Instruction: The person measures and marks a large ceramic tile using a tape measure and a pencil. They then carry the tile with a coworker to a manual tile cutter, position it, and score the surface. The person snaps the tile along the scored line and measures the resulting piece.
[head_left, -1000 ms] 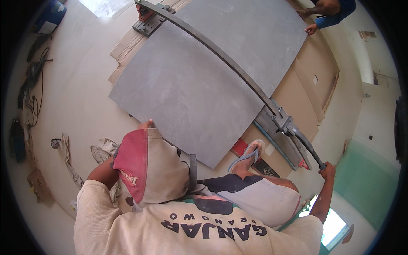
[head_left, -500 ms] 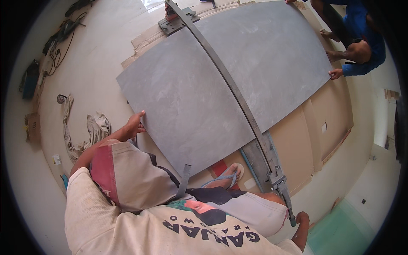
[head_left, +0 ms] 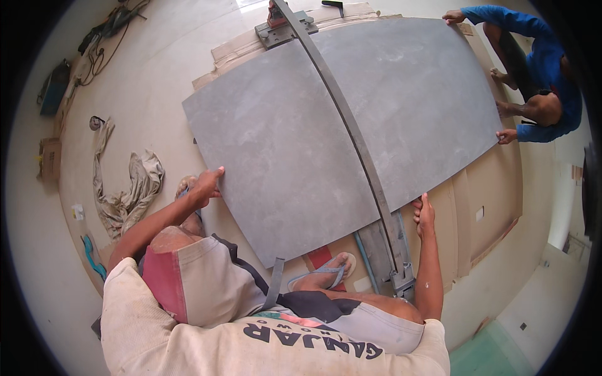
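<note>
A large grey tile (head_left: 420,94) lies over cardboard, with the long metal rail (head_left: 349,125) of a manual tile cutter crossing it from the far end to the cutter's handle assembly (head_left: 401,282). My left hand (head_left: 207,185) grips the tile's left edge, thumb on top and fingers partly underneath. My right hand (head_left: 424,213) holds the tile's near edge just right of the rail, some fingers curled beneath it. The cutter's base (head_left: 282,32) shows at the far end.
A co-worker in blue (head_left: 545,88) crouches at the right, both hands on the tile. Brown cardboard (head_left: 489,200) lies beneath it. Crumpled cloth (head_left: 132,194), power tools (head_left: 100,37) and a box (head_left: 49,160) are at the left. A green glass sheet (head_left: 476,351) is at lower right.
My right hand has left the cutter's handle and moved forward to the tile's edge. My left hand holds on. The co-worker has come further into view as the view shifted.
</note>
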A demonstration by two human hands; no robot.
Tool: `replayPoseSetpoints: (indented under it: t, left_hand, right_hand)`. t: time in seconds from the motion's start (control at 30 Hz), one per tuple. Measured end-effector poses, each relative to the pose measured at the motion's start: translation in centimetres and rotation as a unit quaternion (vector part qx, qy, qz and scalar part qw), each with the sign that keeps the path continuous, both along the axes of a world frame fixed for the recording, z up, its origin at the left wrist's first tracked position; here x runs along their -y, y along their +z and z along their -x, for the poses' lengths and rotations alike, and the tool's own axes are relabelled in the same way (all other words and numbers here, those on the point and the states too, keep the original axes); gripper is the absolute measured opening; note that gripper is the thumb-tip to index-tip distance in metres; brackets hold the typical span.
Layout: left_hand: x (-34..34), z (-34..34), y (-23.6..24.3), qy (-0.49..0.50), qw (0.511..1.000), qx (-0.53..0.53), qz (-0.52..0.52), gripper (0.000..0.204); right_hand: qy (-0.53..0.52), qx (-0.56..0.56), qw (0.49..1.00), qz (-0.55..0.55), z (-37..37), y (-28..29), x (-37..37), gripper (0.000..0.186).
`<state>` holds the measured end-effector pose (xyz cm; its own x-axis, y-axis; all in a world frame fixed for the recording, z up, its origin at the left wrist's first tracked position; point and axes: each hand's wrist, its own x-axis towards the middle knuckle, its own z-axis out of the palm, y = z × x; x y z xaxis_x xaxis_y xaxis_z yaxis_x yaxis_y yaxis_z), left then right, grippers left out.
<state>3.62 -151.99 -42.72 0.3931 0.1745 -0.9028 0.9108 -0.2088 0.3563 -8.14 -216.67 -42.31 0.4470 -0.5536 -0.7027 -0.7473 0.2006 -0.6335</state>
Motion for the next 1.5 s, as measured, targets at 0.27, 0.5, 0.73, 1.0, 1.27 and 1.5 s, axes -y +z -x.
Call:
replayPoseSetpoints:
  t: [0.27,0.5,0.73,1.0,1.27,1.5]
  left_hand:
    - [2.0,-1.2,0.5,-0.032,0.997,0.049,0.043,0.049]
    - [2.7,-2.3,1.6,-0.036,0.999,0.022,0.032,0.047]
    - [2.6,-2.0,-0.5,-0.042,0.997,0.041,0.054,0.047]
    - [3.2,-2.5,0.5,-0.046,0.997,0.041,0.044,0.044]
    - [2.7,-2.4,0.3,-0.049,0.996,0.049,0.059,0.044]
    - [2.9,-2.9,1.6,-0.048,0.996,0.040,0.068,0.044]
  right_hand:
    - [-0.087,0.100,0.990,-0.057,-2.4,-3.2,0.5,0.019]
    - [-0.119,0.110,0.985,-0.056,-2.8,-4.3,1.2,0.018]
    - [-0.121,0.122,0.985,-0.029,-3.2,-4.4,1.9,0.020]
    - [-0.105,0.117,0.987,-0.030,-2.8,-4.1,1.8,0.019]
    - [-0.081,0.112,0.990,-0.027,-3.3,-3.7,1.6,0.019]
    - [-0.082,0.104,0.991,-0.018,-3.2,-3.7,1.5,0.018]
